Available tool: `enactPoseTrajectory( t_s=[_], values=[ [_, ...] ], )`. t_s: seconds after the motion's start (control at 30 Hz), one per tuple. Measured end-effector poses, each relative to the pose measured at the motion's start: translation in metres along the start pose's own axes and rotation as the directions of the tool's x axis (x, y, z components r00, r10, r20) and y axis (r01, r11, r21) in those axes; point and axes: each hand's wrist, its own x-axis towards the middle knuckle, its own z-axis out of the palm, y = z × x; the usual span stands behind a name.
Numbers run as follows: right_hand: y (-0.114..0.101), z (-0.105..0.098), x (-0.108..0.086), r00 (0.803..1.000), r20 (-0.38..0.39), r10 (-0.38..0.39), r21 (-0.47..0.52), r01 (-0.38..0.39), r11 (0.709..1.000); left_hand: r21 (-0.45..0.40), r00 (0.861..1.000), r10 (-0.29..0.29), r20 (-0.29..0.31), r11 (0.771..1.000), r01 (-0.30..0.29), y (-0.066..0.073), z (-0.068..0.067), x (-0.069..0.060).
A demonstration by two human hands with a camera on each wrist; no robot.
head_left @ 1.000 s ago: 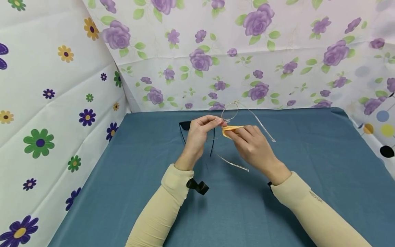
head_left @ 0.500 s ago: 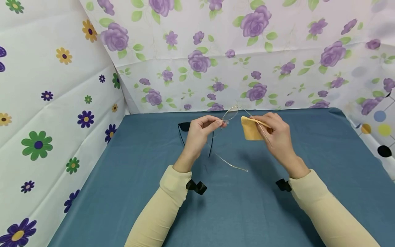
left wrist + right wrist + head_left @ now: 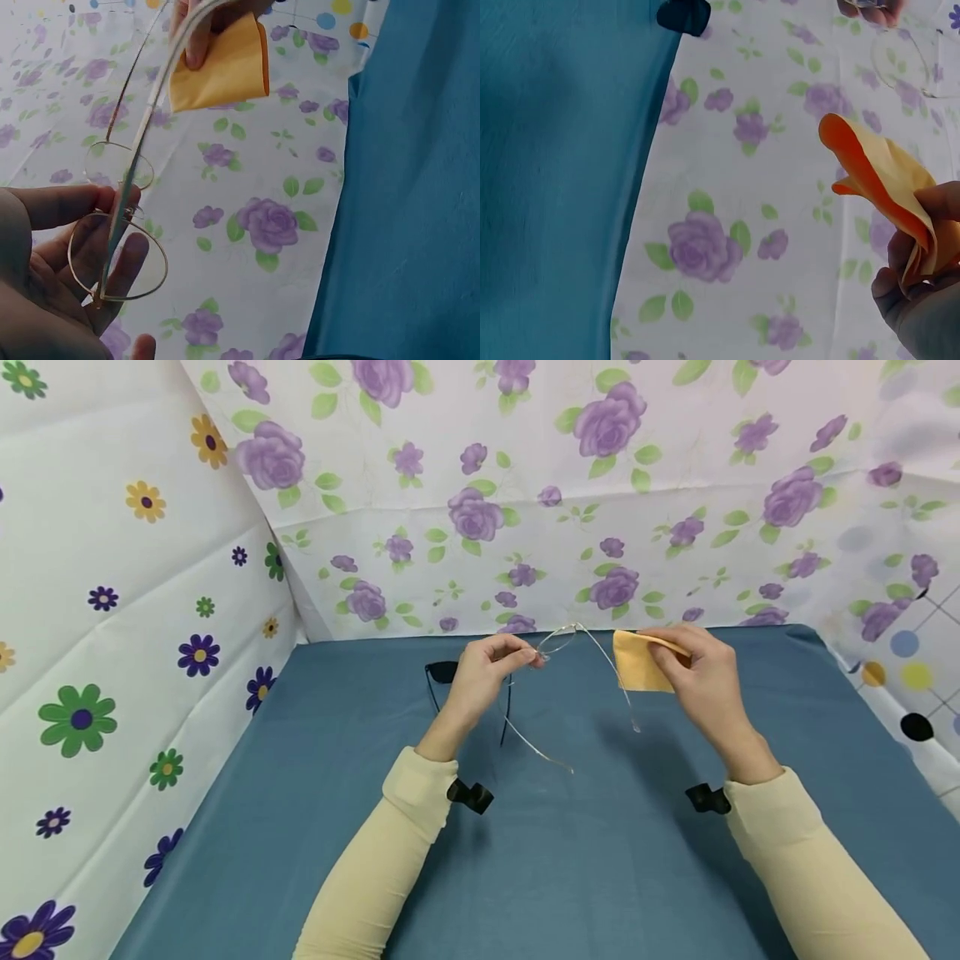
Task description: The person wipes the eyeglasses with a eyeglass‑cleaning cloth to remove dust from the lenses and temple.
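My left hand (image 3: pixel 480 681) pinches a pair of thin gold-rimmed eyeglasses (image 3: pixel 162 259) near the bridge, above the table. Both temples are unfolded; one hangs down to the right in the head view, the other lower near the left wrist. To the right, my right hand (image 3: pixel 701 677) holds a folded yellow cloth (image 3: pixel 641 662) between thumb and fingers, apart from the glasses. In the right wrist view the cloth (image 3: pixel 881 172) shows an orange inner fold. Behind my left hand lie black sunglasses (image 3: pixel 442 672), partly hidden by it.
A blue cloth (image 3: pixel 570 860) covers the table. White sheets with purple roses (image 3: pixel 476 514) hang behind its far edge, and a daisy-patterned sheet (image 3: pixel 78 718) stands along the left. Black wrist-camera mounts (image 3: pixel 471 796) sit at both cuffs.
My right hand has moved away to the right from the glasses, taking the yellow cloth along. My left hand keeps its hold, and the eyeglasses have tilted a little.
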Motion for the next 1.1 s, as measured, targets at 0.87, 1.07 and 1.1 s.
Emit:
enactPoseTrajectory(
  t_s=[0.87,1.07,1.1],
  values=[
    [0.042,-0.020,0.008,0.899,0.322,0.295,-0.094,-0.280,0.955,0.425,0.960,-0.161,0.229,0.904,0.050,-0.018,0.003,0.065],
    [0.048,-0.022,0.011,0.823,0.432,0.370,-0.100,-0.364,0.926,0.480,0.959,-0.167,0.229,0.877,0.039,-0.025,0.006,0.073],
    [0.050,-0.022,0.011,0.807,0.447,0.385,-0.096,-0.385,0.918,0.493,0.958,-0.170,0.231,0.869,0.035,-0.027,0.006,0.073]
  ],
)
